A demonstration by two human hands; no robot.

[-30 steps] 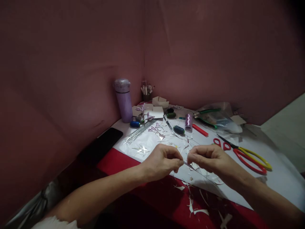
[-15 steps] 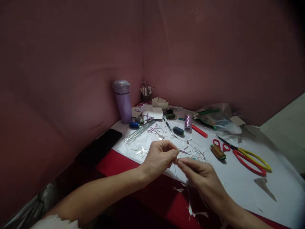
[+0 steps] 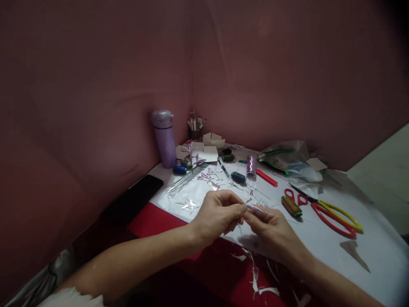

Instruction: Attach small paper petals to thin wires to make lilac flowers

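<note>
Purple slim shiny strip (image 3: 257, 208) sits where my two hands meet, over the near edge of the white-covered surface (image 3: 326, 260). Left hand (image 3: 214, 215) has fingers closed on the strip's left end, thumb against index, probably to steady such a thin piece. Right hand (image 3: 276, 234) is right up against it, fingers bent under the strip; can't tell whether they pinch it or a fine thread. Brown thread spool (image 3: 291, 206) lies on its side, right of my right hand, near enough to reach. Large scissors with red and yellow handles (image 3: 316, 201) point blades away, handles to my side, so easy to grab, I'd say. Thin silver wires (image 3: 187, 181) lie roughly side by side at left, maybe so they don't tangle. Shiny purple thread spool (image 3: 251, 166) stands upright farther back. White cut scraps (image 3: 270, 291) lie by the near edge, likely just fallen there
</note>
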